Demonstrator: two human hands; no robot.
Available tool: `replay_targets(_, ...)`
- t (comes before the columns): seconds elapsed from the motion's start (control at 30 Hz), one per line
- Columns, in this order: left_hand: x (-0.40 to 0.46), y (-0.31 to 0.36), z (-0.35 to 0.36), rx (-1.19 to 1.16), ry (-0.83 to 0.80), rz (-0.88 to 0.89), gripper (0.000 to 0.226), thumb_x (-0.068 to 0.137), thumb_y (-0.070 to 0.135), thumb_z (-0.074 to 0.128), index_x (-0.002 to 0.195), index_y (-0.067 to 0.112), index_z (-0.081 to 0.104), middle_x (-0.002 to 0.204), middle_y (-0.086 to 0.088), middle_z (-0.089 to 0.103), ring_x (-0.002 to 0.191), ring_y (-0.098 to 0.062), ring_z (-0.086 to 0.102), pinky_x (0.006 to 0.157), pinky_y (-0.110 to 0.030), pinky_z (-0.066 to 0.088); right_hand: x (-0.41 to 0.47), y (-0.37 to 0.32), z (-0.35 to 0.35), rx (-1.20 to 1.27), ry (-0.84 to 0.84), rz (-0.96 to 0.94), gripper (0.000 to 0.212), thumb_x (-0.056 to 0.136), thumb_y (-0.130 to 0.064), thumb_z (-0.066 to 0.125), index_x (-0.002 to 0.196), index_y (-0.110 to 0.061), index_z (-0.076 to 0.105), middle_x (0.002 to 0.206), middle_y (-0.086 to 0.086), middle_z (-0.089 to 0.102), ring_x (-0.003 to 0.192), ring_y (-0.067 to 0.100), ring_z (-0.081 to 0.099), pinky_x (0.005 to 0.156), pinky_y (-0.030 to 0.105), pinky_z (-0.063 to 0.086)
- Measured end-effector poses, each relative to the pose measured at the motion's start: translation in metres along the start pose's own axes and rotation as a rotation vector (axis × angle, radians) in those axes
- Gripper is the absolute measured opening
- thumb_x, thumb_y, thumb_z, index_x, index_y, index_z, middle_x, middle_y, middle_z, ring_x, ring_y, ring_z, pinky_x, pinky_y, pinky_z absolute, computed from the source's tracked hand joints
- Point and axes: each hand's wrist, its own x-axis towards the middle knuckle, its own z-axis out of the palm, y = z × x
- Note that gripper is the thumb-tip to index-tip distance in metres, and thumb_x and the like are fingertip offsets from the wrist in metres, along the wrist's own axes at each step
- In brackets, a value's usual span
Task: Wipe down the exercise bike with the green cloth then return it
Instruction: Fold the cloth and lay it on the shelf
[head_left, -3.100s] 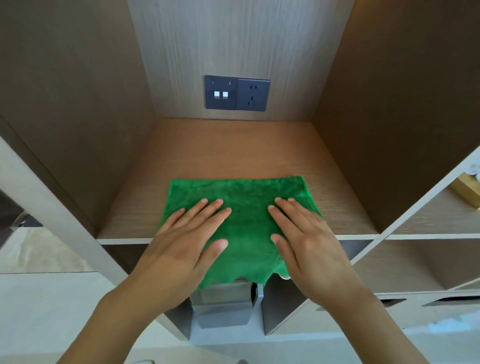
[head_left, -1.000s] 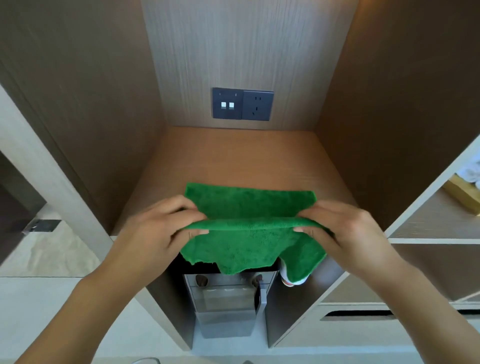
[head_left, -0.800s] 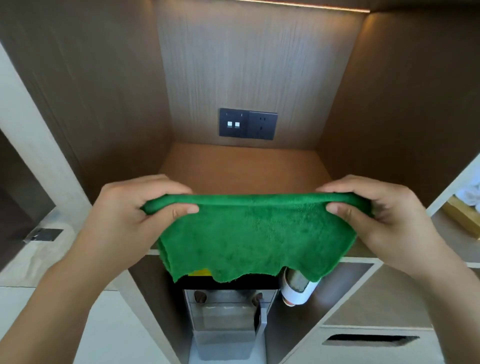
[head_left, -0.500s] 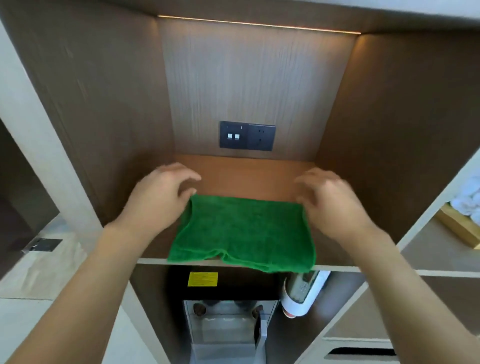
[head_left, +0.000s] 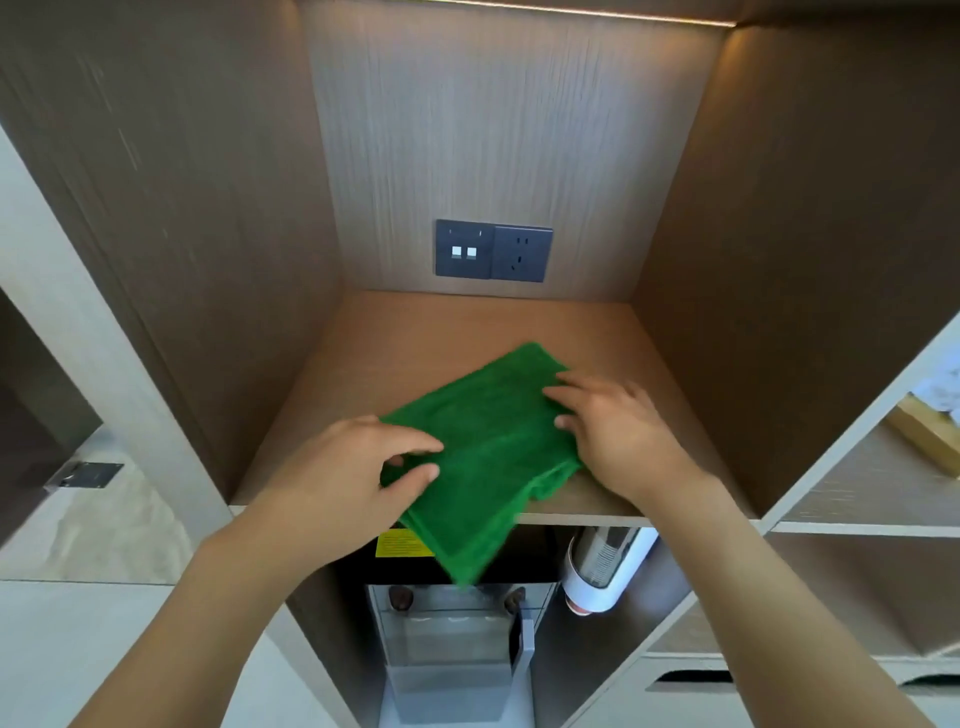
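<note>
The green cloth (head_left: 488, 447) lies folded on the wooden shelf (head_left: 467, 332) of the open cabinet niche, turned at an angle so that 1 corner points toward the back wall and the opposite corner hangs over the shelf's front edge. My left hand (head_left: 353, 467) is at the cloth's near left side, thumb and forefinger pinching its edge, the other fingers curled behind them. My right hand (head_left: 618, 431) rests on the cloth's right side with the fingers held straight and slightly spread, pressing the fabric flat against the shelf; its palm sits partly on the cloth and partly on the bare wood just beside it.

Behind the cloth, on the niche's back wall, a dark socket panel (head_left: 493, 250) carries 2 small white switches on its left half and an outlet on its right half. Below the cloth's hanging corner, under the shelf, stands a water dispenser (head_left: 447, 644) with a yellow label (head_left: 400, 543) near its top. Just right of that, below the shelf's front edge, hangs a white cup holder (head_left: 602, 571). Far right of the cloth, in a neighbouring compartment, lies a yellowish box (head_left: 924, 441), only partly in view.
</note>
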Motion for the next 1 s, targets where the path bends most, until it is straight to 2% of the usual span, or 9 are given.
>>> replay_targets(0.1,-0.003,0.017,-0.002,-0.045,0.095,0.02,0.02,0.098,0.048,0.057,0.11,0.046,0.073,0.086,0.03,0.071,0.074,-0.003,0.065,0.065,-0.032,0.056,0.001,0.001,-0.011,-0.023,0.148,0.018,0.04,0.103,-0.019,0.062,0.143,-0.025,0.063,0.149,-0.004,0.058,0.139,0.026,0.05,0.118,0.049,0.035)
replay_targets(0.23,0.012,0.016,0.019,-0.054,0.036,0.084,0.028,0.105,0.034,0.058,0.13,0.036,0.068,0.13,0.023,0.062,0.122,-0.002,0.054,0.103,-0.027,0.046,-0.018,-0.022,-0.003,0.156,0.091,-0.096,0.032,0.104,-0.031,0.064,0.134,-0.021,0.07,0.139,-0.006,0.064,0.129,0.022,0.058,0.106,0.044,0.049)
replay_targets(0.4,0.034,0.011,0.034,-0.061,-0.061,0.067,0.043,0.11,0.039,0.048,0.152,0.033,0.053,0.167,0.014,0.037,0.155,-0.009,0.028,0.128,-0.031,0.02,-0.023,-0.024,0.008,0.203,-0.014,-0.124,0.043,0.111,-0.031,0.052,0.153,-0.022,0.055,0.161,-0.008,0.046,0.15,0.015,0.04,0.124,0.033,0.026)
replay_targets(0.47,0.034,0.009,0.035,-0.039,-0.065,0.075,0.042,0.11,0.038,0.049,0.151,0.032,0.055,0.162,0.012,0.045,0.151,-0.01,0.035,0.126,-0.029,0.021,-0.024,-0.02,0.008,0.191,-0.047,-0.124,0.045,0.112,-0.033,0.047,0.157,-0.029,0.048,0.167,-0.013,0.038,0.156,0.01,0.03,0.129,0.042,0.018)
replay_targets(0.53,0.029,0.01,0.034,-0.034,-0.031,0.081,0.035,0.106,0.037,0.056,0.139,0.031,0.065,0.139,0.012,0.061,0.132,-0.012,0.05,0.12,-0.031,0.032,-0.026,-0.013,0.008,0.183,-0.078,-0.138,0.046,0.113,-0.033,0.045,0.159,-0.033,0.044,0.169,-0.016,0.033,0.159,0.008,0.022,0.13,0.047,0.017)
replay_targets(0.6,0.023,0.013,0.033,-0.025,0.023,0.078,0.028,0.1,0.043,0.061,0.122,0.031,0.073,0.109,0.015,0.061,0.108,-0.01,0.052,0.098,-0.035,0.047,-0.029,-0.008,0.008,0.192,-0.069,-0.16,0.046,0.113,-0.028,0.047,0.158,-0.031,0.046,0.169,-0.015,0.034,0.16,0.01,0.022,0.13,0.045,0.019)
replay_targets(0.67,0.02,0.018,0.032,-0.043,0.054,0.071,0.032,0.097,0.052,0.061,0.117,0.03,0.074,0.102,0.014,0.058,0.104,-0.009,0.051,0.089,-0.033,0.045,-0.032,-0.005,0.008,0.233,-0.035,-0.167,0.044,0.111,-0.022,0.053,0.154,-0.024,0.053,0.166,-0.01,0.041,0.159,0.013,0.027,0.128,0.046,0.023)
replay_targets(0.8,0.02,0.023,0.032,-0.088,0.038,0.042,0.041,0.105,0.047,0.05,0.131,0.023,0.072,0.13,0.01,0.061,0.127,-0.012,0.05,0.107,-0.032,0.04,-0.04,-0.005,0.01,0.322,-0.016,-0.178,0.04,0.108,-0.013,0.058,0.148,-0.014,0.06,0.16,-0.001,0.051,0.155,0.018,0.037,0.128,0.044,0.027)
replay_targets(1.0,0.01,0.018,0.038,-0.067,-0.078,0.004,0.051,0.108,0.044,0.047,0.157,0.03,0.047,0.166,0.013,0.036,0.155,-0.009,0.027,0.127,-0.029,0.021,-0.054,-0.004,0.01,0.283,-0.076,-0.179,0.05,0.112,-0.023,0.047,0.161,-0.028,0.04,0.171,-0.015,0.029,0.161,0.004,0.015,0.132,0.04,0.011)
